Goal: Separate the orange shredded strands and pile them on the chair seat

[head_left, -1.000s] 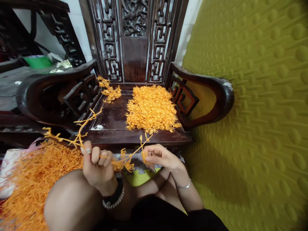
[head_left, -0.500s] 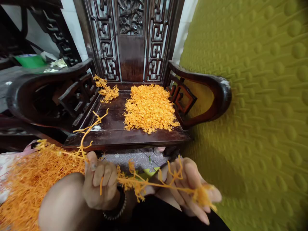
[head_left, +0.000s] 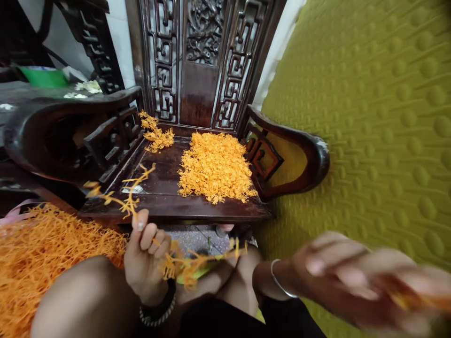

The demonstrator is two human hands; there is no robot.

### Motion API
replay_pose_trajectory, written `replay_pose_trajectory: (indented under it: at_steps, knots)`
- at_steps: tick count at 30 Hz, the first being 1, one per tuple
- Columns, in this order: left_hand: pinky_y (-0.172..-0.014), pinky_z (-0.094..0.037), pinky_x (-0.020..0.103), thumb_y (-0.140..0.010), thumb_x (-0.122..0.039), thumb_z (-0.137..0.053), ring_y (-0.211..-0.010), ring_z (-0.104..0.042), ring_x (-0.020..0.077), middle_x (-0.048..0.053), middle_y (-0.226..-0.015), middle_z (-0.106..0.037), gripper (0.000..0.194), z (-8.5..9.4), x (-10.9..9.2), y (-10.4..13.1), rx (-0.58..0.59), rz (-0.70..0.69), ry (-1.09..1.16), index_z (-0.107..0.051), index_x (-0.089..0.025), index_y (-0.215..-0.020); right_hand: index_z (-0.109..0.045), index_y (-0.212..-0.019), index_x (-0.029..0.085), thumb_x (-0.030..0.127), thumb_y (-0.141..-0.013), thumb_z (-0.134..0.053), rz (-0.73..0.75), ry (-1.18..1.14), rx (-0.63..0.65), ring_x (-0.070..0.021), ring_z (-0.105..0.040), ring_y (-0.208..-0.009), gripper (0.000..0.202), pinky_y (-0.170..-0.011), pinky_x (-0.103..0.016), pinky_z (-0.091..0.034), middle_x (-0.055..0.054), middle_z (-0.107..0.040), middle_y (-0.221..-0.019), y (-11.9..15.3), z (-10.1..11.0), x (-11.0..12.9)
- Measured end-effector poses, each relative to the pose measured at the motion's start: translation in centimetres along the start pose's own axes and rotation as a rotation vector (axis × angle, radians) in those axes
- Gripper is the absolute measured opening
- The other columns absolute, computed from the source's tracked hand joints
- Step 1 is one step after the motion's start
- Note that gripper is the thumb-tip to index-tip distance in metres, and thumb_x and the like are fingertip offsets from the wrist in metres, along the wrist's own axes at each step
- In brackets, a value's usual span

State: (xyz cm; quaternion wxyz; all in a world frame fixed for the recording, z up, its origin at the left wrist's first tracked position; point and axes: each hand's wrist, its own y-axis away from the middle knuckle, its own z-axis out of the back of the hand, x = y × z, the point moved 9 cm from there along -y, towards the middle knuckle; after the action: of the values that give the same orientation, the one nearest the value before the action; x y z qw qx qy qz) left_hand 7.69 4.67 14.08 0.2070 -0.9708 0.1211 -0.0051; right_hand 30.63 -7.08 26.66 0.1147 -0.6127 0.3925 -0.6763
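My left hand (head_left: 146, 260) is closed around thin orange branching strands (head_left: 132, 199); some stick up above the thumb, others hang out on the right side of the fist. Far to the right, my right hand (head_left: 373, 277) is blurred, its fingers curled round an orange piece (head_left: 416, 298) near the frame edge. A thick orange pile (head_left: 218, 166) lies on the dark wooden chair seat (head_left: 165, 173), with a smaller orange clump (head_left: 157, 134) at its back left. A large heap of orange strands (head_left: 52, 253) is beside my left knee.
Carved armrests stand left (head_left: 31, 131) and right (head_left: 317, 159) of the seat, with a latticed chair back (head_left: 199, 89) behind. A textured yellow-green surface (head_left: 369, 117) fills the right side. A green container (head_left: 44, 77) is on a surface at the upper left.
My right hand has moved far to the right, away from my left hand, with orange material in it. The strand that stretched between the hands now ends short, right of my left hand. The view has tilted slightly.
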Motion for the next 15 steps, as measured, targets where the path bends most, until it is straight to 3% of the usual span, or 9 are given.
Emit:
replay_pose_trajectory:
  at_steps: [3, 5, 7, 9, 13, 15]
  knots:
    - [-0.041, -0.024, 0.015, -0.092, -0.012, -0.058, -0.044, -0.028, 0.0074, -0.009, -0.053, -0.020, 0.022, -0.4, -0.8, 0.1, 0.033, -0.090, 0.060, -0.040, -0.023, -0.086, -0.065, -0.082, 0.036, 0.037, -0.082, -0.066, 0.343, 0.020, -0.518, -0.0143, -0.048, -0.041, 0.001, -0.038, -0.029, -0.040, 0.003, -0.054, -0.058, -0.3, 1.1, 0.2]
    - [-0.044, -0.029, 0.015, -0.092, -0.014, -0.060, -0.047, -0.033, 0.0081, -0.008, -0.054, -0.023, 0.022, -0.4, -1.4, 0.1, 0.040, -0.137, 0.065, -0.041, -0.023, -0.084, -0.064, -0.080, 0.030, 0.029, -0.084, -0.066, 0.368, 0.097, -0.658, -0.0128, -0.053, -0.049, 0.005, -0.045, -0.029, -0.045, 0.002, -0.059, -0.072, -0.7, 0.7, -1.1]
    - [-0.048, -0.034, 0.015, -0.091, -0.016, -0.062, -0.050, -0.037, 0.0083, -0.008, -0.055, -0.024, 0.022, -0.4, -1.5, 0.0, 0.039, -0.157, 0.055, -0.043, -0.023, -0.083, -0.062, -0.084, 0.026, 0.030, -0.087, -0.062, 0.357, 0.186, -0.712, -0.0120, -0.056, -0.054, 0.005, -0.052, -0.029, -0.047, 0.001, -0.060, -0.080, -1.6, 0.7, -3.3]
    - [-0.051, -0.037, 0.016, -0.091, -0.017, -0.063, -0.053, -0.042, 0.0085, -0.008, -0.055, -0.025, 0.021, -0.3, -1.2, -0.1, 0.019, -0.172, 0.048, -0.044, -0.023, -0.084, -0.060, -0.098, 0.023, 0.033, -0.092, -0.053, 0.256, 0.358, -0.669, -0.0149, -0.060, -0.062, 0.014, -0.061, -0.031, -0.050, -0.002, -0.061, -0.083, -3.4, 0.9, -6.9]
    - [-0.056, -0.042, 0.015, -0.090, -0.011, -0.060, -0.058, -0.049, 0.0086, -0.008, -0.056, -0.032, 0.019, -0.7, -0.6, -0.1, -0.006, -0.216, 0.072, -0.045, -0.023, -0.087, -0.060, -0.109, 0.010, 0.036, -0.086, -0.050, -0.130, 0.871, -0.223, -0.0298, -0.061, -0.100, 0.036, -0.091, -0.048, -0.047, -0.019, -0.065, -0.102, -6.8, -0.4, -16.8]
    - [-0.060, -0.044, 0.016, -0.091, -0.010, -0.059, -0.061, -0.051, 0.0088, -0.008, -0.057, -0.036, 0.017, -1.0, -0.3, -0.3, -0.005, -0.221, 0.083, -0.046, -0.022, -0.090, -0.061, -0.109, 0.009, 0.036, -0.084, -0.052, -0.191, 0.958, -0.126, -0.0328, -0.056, -0.110, 0.039, -0.098, -0.051, -0.042, -0.022, -0.063, -0.114, -6.6, -0.6, -19.1]
